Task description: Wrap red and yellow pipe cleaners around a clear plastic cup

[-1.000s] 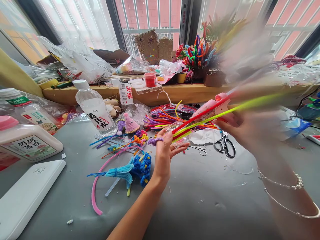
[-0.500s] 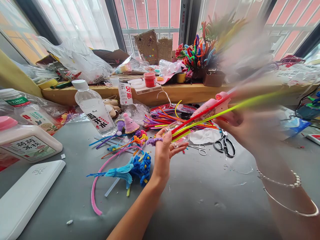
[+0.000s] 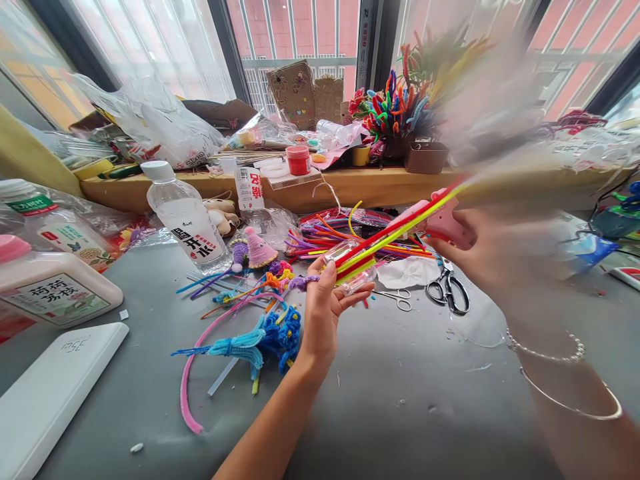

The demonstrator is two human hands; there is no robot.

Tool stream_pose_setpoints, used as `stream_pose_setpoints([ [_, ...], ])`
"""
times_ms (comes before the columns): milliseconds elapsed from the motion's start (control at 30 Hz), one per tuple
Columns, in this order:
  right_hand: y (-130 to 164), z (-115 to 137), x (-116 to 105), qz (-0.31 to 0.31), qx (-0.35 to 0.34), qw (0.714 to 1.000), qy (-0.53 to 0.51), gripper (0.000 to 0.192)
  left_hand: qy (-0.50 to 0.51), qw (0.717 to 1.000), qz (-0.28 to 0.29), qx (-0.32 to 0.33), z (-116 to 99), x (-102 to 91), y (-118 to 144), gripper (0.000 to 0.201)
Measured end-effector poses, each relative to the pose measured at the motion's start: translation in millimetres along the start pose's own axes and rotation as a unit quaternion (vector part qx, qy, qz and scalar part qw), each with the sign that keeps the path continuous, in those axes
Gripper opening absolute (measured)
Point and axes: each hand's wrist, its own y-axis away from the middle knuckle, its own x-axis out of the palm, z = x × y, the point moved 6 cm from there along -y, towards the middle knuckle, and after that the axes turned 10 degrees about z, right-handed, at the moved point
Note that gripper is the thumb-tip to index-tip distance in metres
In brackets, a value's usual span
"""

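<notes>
Hands at mid-table, sharing a bundle of pipe cleaners [image 3: 385,241] in clear wrap.

I see the grey table [image 3: 400,413] under everything. My right hand [image 3: 493,257], blurred at right, grips the bundle's far, upper end; my left hand [image 3: 325,307] pinches the near, lower end. Black scissors [image 3: 449,288] lie just right of the left hand, blue pipe-cleaner flowers [image 3: 280,333] to its left.

Your grey table [image 3: 400,413] carries a water bottle [image 3: 186,217], 2 scissors [image 3: 449,288], a white box [image 3: 47,393], loose pipe cleaners [image 3: 240,333] and a pink-capped jug [image 3: 47,287].
</notes>
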Motion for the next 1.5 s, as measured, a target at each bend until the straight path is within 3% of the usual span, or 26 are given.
stream_pose_setpoints([
  [167, -6, -12, 7, 0.061, 0.080, 0.992, 0.076, 0.043, 0.003, 1.000, -0.014, 0.026, -14, -3.1, 0, 0.041],
  [300, -9, -24, 20, 0.174, 0.102, 0.974, 0.100, 0.040, -0.004, 0.998, -0.035, 0.053, -24, -7.7, 0, 0.040],
  [433, 0, -21, 43, 0.315, 0.038, 0.944, 0.092, 0.033, 0.002, 0.998, -0.030, 0.055, -26, -7.3, 0, 0.036],
  [600, 21, 14, 67, 0.414, -0.136, 0.900, -0.006, 0.020, -0.010, 0.999, -0.021, 0.037, -22, -4.8, -1, 0.036],
  [700, 28, 24, 78, 0.463, -0.143, 0.874, -0.030, 0.017, -0.020, 0.999, -0.018, 0.033, -20, -5.2, -2, 0.040],
  [833, 23, 19, 71, 0.431, -0.068, 0.897, 0.077, 0.022, -0.025, 0.999, -0.017, 0.015, -14, -7.6, -4, 0.044],
  [900, 24, 29, 56, 0.415, -0.099, 0.902, 0.060, 0.026, -0.030, 0.999, -0.011, 0.003, -11, -7.5, -5, 0.043],
  [967, 29, 49, 38, 0.412, -0.172, 0.894, -0.036, 0.028, -0.042, 0.999, 0.003, -0.012, -8, -5.8, -5, 0.043],
  [1000, 29, 58, 25, 0.377, -0.196, 0.901, -0.082, 0.030, -0.051, 0.998, 0.010, -0.021, -6, -4.5, -5, 0.042],
  [1067, 26, 69, -6, 0.206, -0.214, 0.946, -0.129, 0.030, -0.072, 0.996, 0.021, -0.040, -2, -1.7, -4, 0.041],
  [1133, 28, 74, -23, 0.078, -0.225, 0.967, -0.096, 0.027, -0.090, 0.994, 0.025, -0.055, 0, 1.2, -3, 0.041],
  [1167, 29, 76, -25, 0.054, -0.233, 0.969, -0.068, 0.026, -0.094, 0.993, 0.024, -0.060, 1, 2.5, -2, 0.042],
  [1367, 28, 76, -3, 0.152, -0.250, 0.956, -0.015, 0.024, -0.096, 0.993, 0.031, -0.068, 3, 8.6, 0, 0.043],
  [1500, 28, 76, -4, 0.151, -0.253, 0.955, -0.017, 0.014, -0.096, 0.991, 0.043, -0.078, 5, 7.7, -1, 0.045],
])
